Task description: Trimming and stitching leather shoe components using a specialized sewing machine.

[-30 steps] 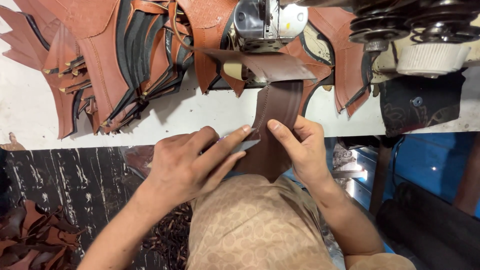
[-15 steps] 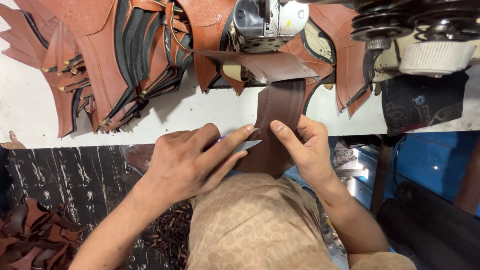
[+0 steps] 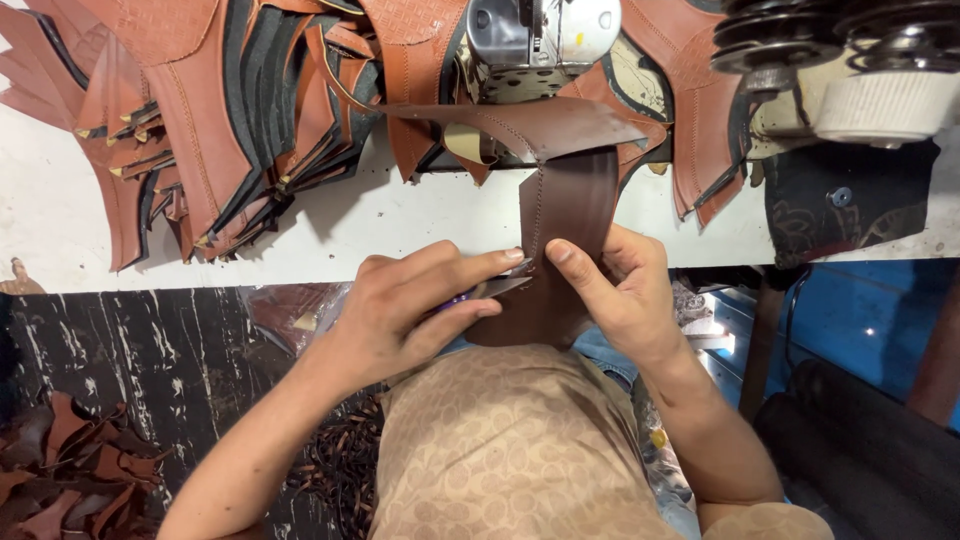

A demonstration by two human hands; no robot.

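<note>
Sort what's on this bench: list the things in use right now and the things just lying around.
In use:
- dark brown leather strip, pinched by the right hand
- small cutting tool, in the left hand

Lying about:
- stacked tan and black leather pieces
- sewing machine
- leather scraps on floor
</note>
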